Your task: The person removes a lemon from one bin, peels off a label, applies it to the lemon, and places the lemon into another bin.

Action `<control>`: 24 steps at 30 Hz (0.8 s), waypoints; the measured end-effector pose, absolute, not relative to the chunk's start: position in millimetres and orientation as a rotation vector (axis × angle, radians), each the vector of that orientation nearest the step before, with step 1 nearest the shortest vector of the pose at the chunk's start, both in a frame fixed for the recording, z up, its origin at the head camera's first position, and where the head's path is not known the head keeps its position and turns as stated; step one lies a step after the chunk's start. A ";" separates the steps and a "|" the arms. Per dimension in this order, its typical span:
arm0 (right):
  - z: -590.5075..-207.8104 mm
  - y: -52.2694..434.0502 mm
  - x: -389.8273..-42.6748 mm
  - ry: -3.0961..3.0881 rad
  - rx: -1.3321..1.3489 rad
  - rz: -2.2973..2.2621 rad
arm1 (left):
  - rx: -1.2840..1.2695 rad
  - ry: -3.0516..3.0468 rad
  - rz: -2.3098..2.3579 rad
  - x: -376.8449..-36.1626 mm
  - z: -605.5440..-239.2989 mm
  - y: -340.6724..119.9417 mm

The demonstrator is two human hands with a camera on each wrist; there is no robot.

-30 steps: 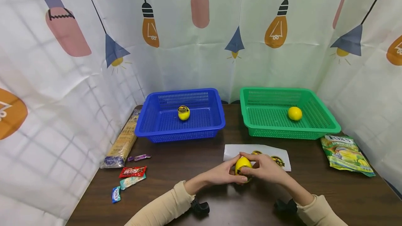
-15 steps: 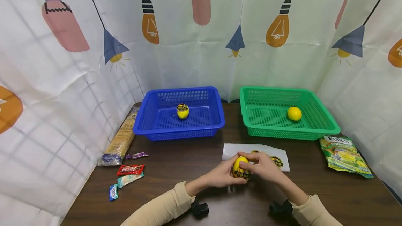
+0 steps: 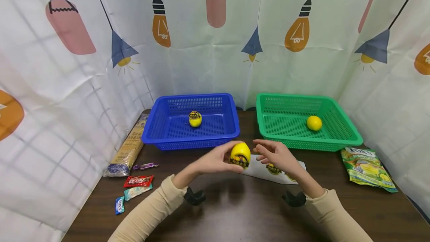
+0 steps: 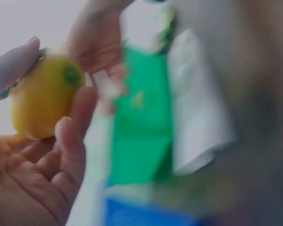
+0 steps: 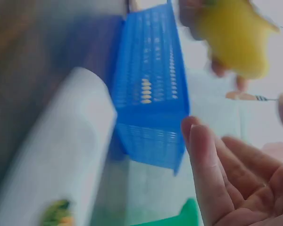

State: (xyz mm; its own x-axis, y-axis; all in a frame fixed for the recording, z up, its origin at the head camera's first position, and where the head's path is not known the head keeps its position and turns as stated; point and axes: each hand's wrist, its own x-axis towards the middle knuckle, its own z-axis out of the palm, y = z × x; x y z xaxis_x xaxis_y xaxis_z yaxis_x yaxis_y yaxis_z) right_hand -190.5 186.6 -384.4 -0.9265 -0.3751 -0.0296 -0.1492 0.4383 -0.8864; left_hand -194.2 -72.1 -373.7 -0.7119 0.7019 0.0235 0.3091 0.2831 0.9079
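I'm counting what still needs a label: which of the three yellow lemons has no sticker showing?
The lemon in the green basket: its visible side is plain yellow. The lemon in the blue basket and the lemon held in the left hand each show a dark round sticker.

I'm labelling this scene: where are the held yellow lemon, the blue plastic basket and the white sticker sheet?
held yellow lemon (image 3: 240, 152), head view, upper skin.
blue plastic basket (image 3: 193, 144), head view, front wall.
white sticker sheet (image 3: 256, 170), head view, bare left part.

green candy bag at the table's right edge: says "FOX'S" across the top | little blue candy wrapper front left: "FOX'S" too, tiny | red wrapper: white lettering, too blurry to read | round stickers on the lemons and sheet: print unreadable
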 end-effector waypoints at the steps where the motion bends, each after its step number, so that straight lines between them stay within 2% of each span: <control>1: -380.7 182.3 -196.4 2.507 -0.441 -1.475 | 0.913 2.206 1.411 -201.5 -360.6 -79.4; 6: -368.0 155.2 -225.5 2.746 -0.377 -1.235 | 0.844 2.305 1.347 -251.1 -305.1 -116.8; 10: -367.5 133.0 -245.5 2.882 -0.304 -1.070 | 0.659 2.355 1.211 -303.8 -290.2 -141.5; 14: -373.5 113.4 -260.0 2.887 -0.271 -1.094 | 0.410 2.349 1.071 -348.8 -302.4 -154.2; 19: -377.5 99.7 -266.8 2.821 -0.235 -1.254 | 0.121 2.302 0.981 -376.2 -332.9 -146.6; 21: -376.5 98.0 -266.8 2.802 -0.210 -1.292 | 0.065 2.290 0.935 -382.6 -344.2 -139.3; 22: -375.9 97.4 -266.6 2.796 -0.200 -1.300 | 0.078 2.273 0.904 -407.2 -369.2 -142.6; 24: -374.7 96.3 -266.5 2.786 -0.188 -1.309 | 0.045 2.264 0.832 -409.8 -374.9 -137.3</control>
State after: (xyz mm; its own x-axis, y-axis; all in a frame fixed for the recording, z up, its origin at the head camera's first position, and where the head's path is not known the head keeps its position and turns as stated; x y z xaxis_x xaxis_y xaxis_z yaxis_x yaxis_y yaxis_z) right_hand -266.5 96.3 -374.7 -0.9910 -0.1341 0.0001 -0.0857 0.6325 -0.7698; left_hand -409.8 -137.3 -374.9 -0.7449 0.2607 -0.6141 -0.1991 0.7916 0.5777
